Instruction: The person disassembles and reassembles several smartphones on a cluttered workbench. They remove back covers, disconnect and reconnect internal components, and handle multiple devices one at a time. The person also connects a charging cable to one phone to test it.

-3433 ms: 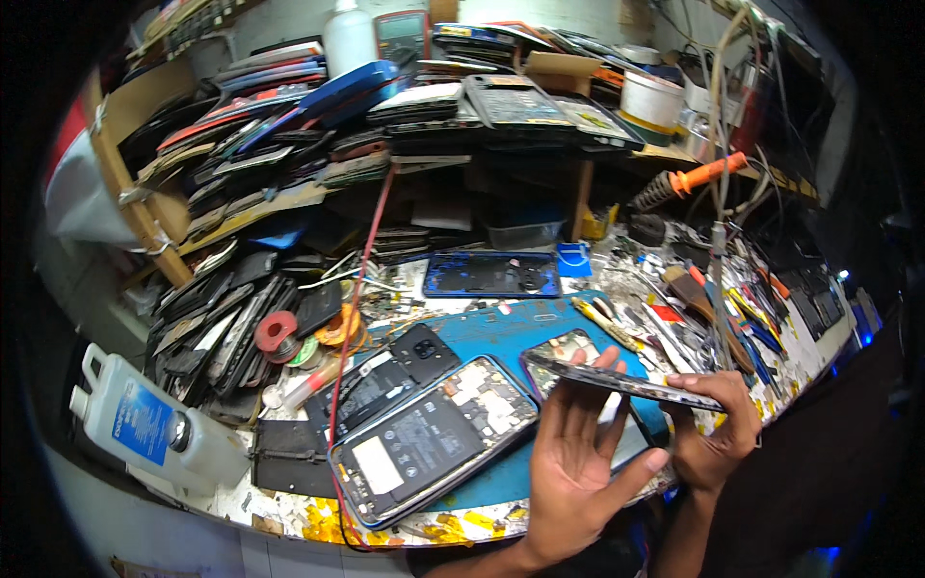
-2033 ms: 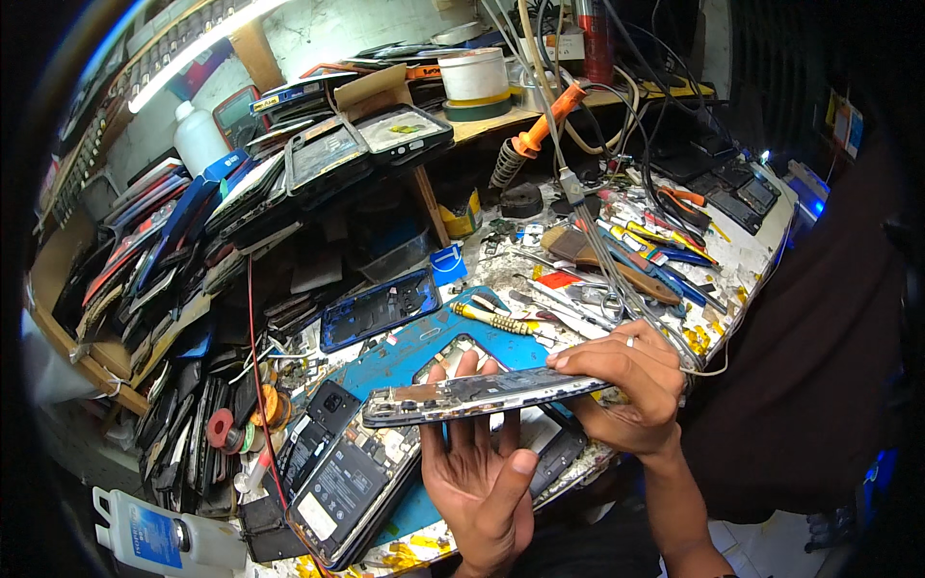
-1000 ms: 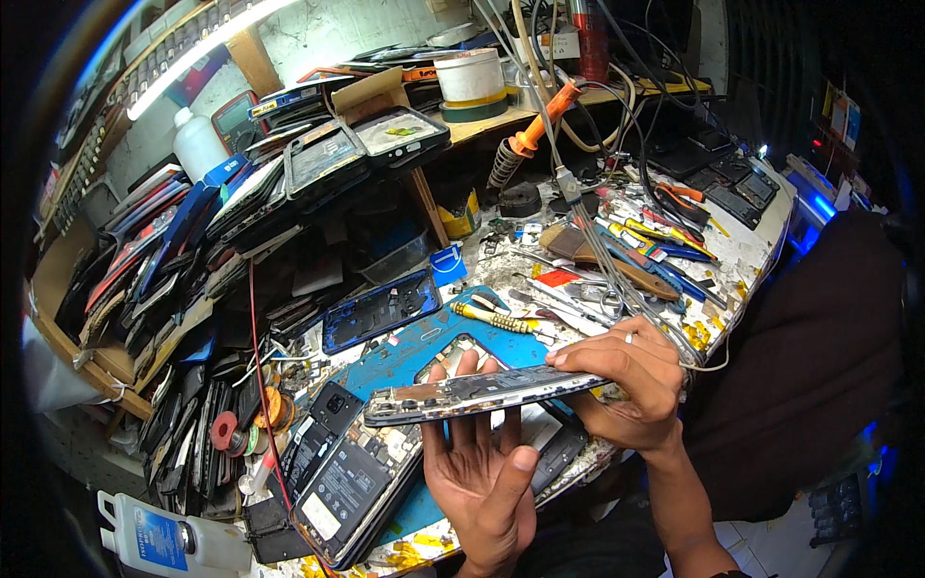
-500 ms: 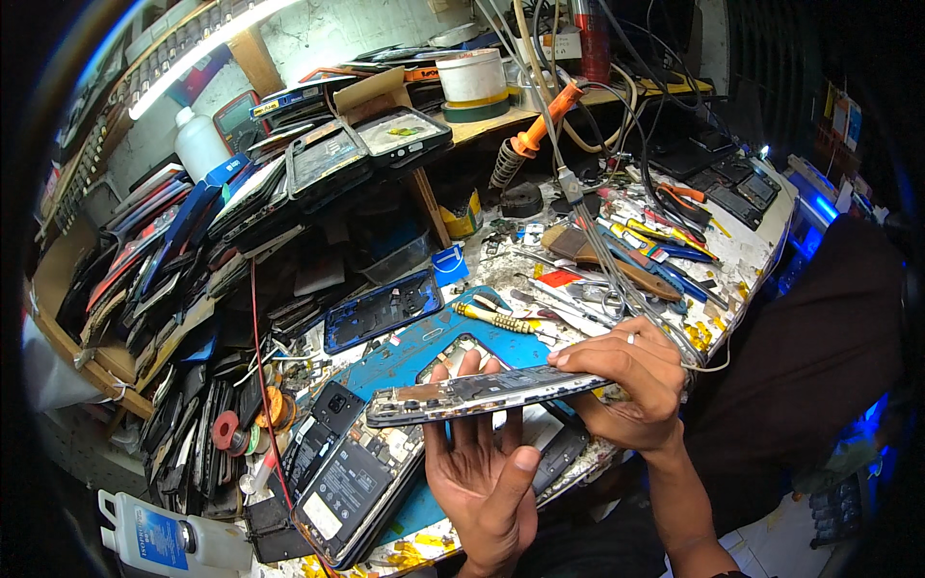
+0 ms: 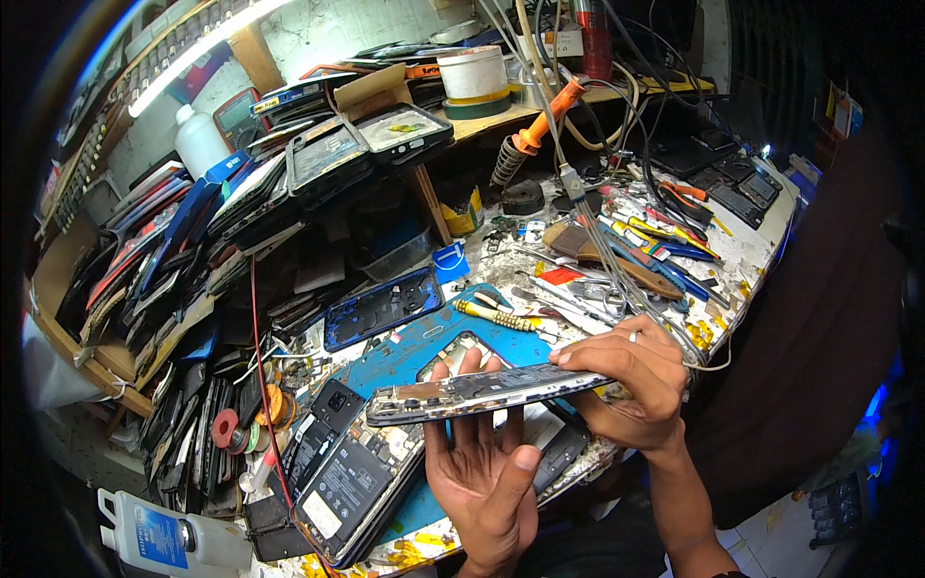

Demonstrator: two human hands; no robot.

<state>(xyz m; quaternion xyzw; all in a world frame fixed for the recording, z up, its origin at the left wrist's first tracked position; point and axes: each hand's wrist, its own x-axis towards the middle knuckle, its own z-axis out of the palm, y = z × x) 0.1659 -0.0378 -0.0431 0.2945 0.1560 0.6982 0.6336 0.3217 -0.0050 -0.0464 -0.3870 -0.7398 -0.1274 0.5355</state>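
Observation:
An opened phone [image 5: 491,390], its inner parts bare, is held nearly edge-on above the bench. My right hand [image 5: 631,380], with a ring on one finger, pinches its right end between thumb and fingers. Behind the phone's left half, my left hand [image 5: 487,491] is raised with fingers stretched upward, their tips showing over the top edge. Its thumb stands apart below the phone. Whether those fingers touch the phone's far side is hidden. Below lies a second opened phone [image 5: 352,491] with its battery showing, beside a dark back cover [image 5: 332,414] on a blue mat [image 5: 385,371].
A blue phone frame [image 5: 383,310] and a yellow-handled screwdriver [image 5: 493,316] lie beyond my hands. Tools and brushes [image 5: 617,260] crowd the right. Phone stacks [image 5: 193,424], solder spools [image 5: 226,429] and a white jug [image 5: 173,539] line the left. Cables hang [image 5: 583,207] near an orange-handled iron [image 5: 544,120].
Both hands and the held phone look nearly still. At the right, a large dark cloth shape has spread upward, covering more of the blue-lit area.

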